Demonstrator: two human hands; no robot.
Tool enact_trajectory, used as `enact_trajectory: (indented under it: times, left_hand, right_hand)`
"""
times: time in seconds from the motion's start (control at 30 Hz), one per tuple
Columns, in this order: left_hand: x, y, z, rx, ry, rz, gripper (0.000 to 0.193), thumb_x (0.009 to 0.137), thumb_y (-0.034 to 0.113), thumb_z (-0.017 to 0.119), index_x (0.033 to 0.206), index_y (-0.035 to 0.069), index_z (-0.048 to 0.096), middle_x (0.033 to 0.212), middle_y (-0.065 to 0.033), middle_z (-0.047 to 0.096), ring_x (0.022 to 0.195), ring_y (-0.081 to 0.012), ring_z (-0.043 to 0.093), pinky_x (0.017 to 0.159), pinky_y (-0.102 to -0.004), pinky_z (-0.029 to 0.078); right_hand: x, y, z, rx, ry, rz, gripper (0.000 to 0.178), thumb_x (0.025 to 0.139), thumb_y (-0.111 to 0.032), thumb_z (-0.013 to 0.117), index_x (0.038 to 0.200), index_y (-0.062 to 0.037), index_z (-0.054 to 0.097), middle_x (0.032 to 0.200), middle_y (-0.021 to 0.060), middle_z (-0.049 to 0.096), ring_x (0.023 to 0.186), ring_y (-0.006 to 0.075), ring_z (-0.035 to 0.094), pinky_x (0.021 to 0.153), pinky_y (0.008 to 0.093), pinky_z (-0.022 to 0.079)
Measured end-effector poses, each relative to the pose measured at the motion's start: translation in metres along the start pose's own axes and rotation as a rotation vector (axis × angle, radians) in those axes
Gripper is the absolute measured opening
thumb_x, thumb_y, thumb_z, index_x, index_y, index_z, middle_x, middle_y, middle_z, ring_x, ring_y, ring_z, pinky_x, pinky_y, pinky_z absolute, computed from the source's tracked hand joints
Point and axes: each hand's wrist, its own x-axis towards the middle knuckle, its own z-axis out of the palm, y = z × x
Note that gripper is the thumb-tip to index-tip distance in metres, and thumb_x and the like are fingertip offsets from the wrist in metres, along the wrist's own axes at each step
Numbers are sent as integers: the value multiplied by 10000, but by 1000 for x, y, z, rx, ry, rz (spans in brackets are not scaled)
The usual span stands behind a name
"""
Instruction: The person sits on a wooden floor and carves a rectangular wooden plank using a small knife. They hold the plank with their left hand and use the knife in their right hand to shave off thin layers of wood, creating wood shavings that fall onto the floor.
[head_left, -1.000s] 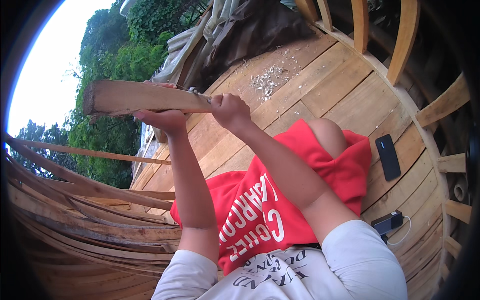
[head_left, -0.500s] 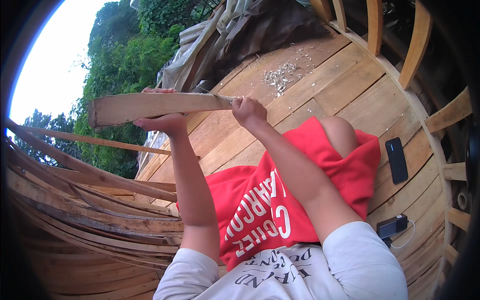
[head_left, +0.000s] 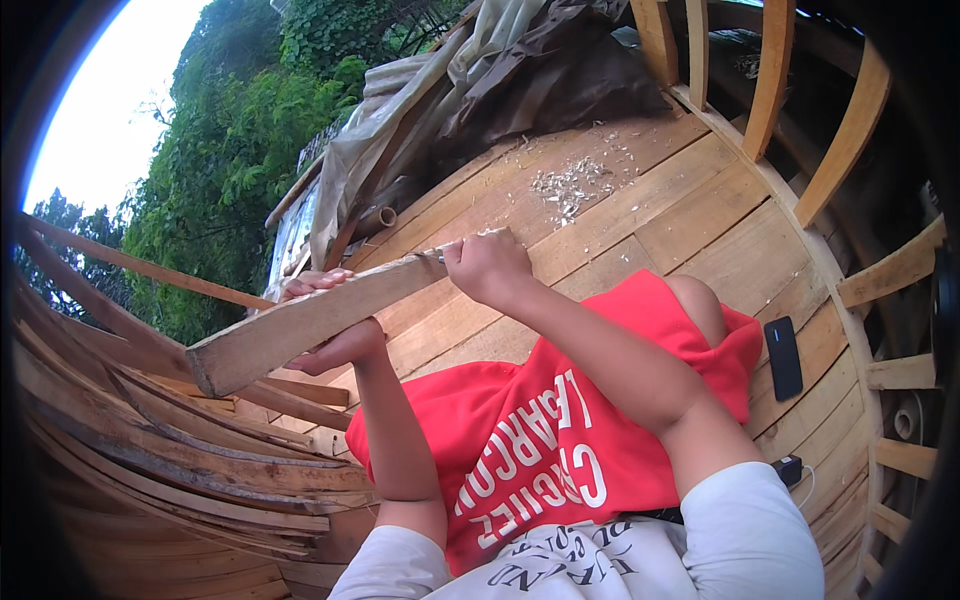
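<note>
Lettering (head_left: 530,440) is running in large white capitals over one red garment (head_left: 640,320), and smaller dark lettering (head_left: 560,555) is crossing one white shirt (head_left: 745,530). Two hands are working on one wooden piece (head_left: 335,308), which is slanting above the plank floor (head_left: 690,220), its near-left end dropping lower. The left hand (head_left: 345,345) is holding it from beneath, fingers at the far edge and thumb at the near one. The right hand (head_left: 490,268) is making a fist at the other end, gripping a small metal piece (head_left: 440,257) too hidden to identify. One black phone (head_left: 783,360) is showing a small blue mark; one black device (head_left: 788,470) is trailing one white cable (head_left: 808,490). One patch of shavings (head_left: 570,190) is lying beyond; four curved ribs (head_left: 770,80) are standing at upper right.
</note>
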Motion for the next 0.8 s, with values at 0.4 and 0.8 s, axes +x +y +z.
enact_trajectory:
  times: [0.4, 0.8]
  left_hand:
    - [6, -2, -41, -119, 144, -1, 894, 749, 916, 322, 915, 48, 458, 736, -104, 525, 666, -228, 580, 626, -369, 493]
    - [25, -3, -75, -84, 272, -79, 813, 734, 883, 350, 886, 90, 448, 732, -76, 492, 662, -202, 517, 637, -361, 430]
  right_hand:
    - [-8, -14, 34, -41, 52, -91, 543, 958, -309, 388, 611, 17, 650, 646, 264, 631, 682, 450, 653, 676, 553, 537]
    - [6, -21, 64, 30, 28, -133, 549, 961, -310, 397, 566, 5, 613, 596, 242, 609, 604, 447, 626, 628, 548, 523]
